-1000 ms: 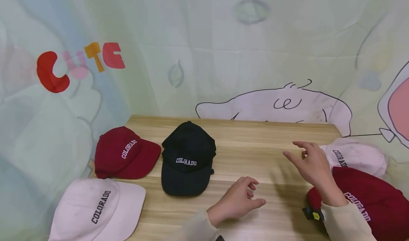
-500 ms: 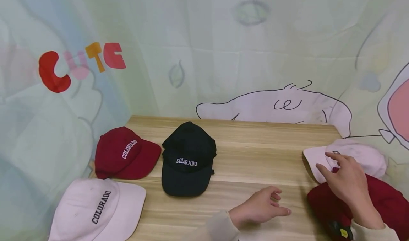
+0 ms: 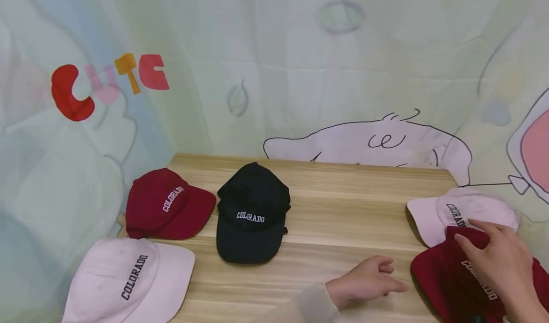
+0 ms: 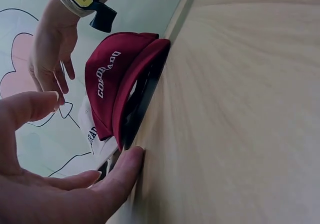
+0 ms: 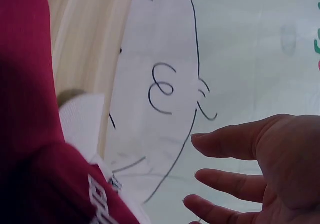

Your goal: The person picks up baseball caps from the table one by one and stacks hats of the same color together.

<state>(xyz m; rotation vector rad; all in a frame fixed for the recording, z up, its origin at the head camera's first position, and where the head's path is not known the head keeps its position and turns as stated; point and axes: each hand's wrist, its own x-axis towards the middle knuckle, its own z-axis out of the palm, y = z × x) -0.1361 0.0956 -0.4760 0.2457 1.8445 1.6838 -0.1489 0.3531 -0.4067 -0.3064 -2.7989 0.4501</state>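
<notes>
At the right a red baseball cap (image 3: 454, 285) lettered COLORADO lies on the table, its brim pointing left. Over its crown hovers my right hand (image 3: 499, 261), fingers spread and apart from the cloth; the right wrist view shows a gap between hand (image 5: 280, 169) and cap (image 5: 30, 108). My left hand (image 3: 366, 280) is just left of that brim, low over the wood, fingers loosely extended and holding nothing. In the left wrist view its fingertips (image 4: 131, 159) are close to the brim; whether they touch is unclear. Behind the red cap sits a white cap (image 3: 476, 206), partly covered.
On the left half stand another red cap (image 3: 154, 208), a white cap (image 3: 111, 280) and a black cap (image 3: 253, 204), all lettered COLORADO. The wooden table (image 3: 343, 208) ends at a printed curtain (image 3: 206, 51) at the back and left.
My right hand has moved right and nearer, from beside the white cap to above the red cap. The left hand has slid right toward the red brim. The caps on the left stay put.
</notes>
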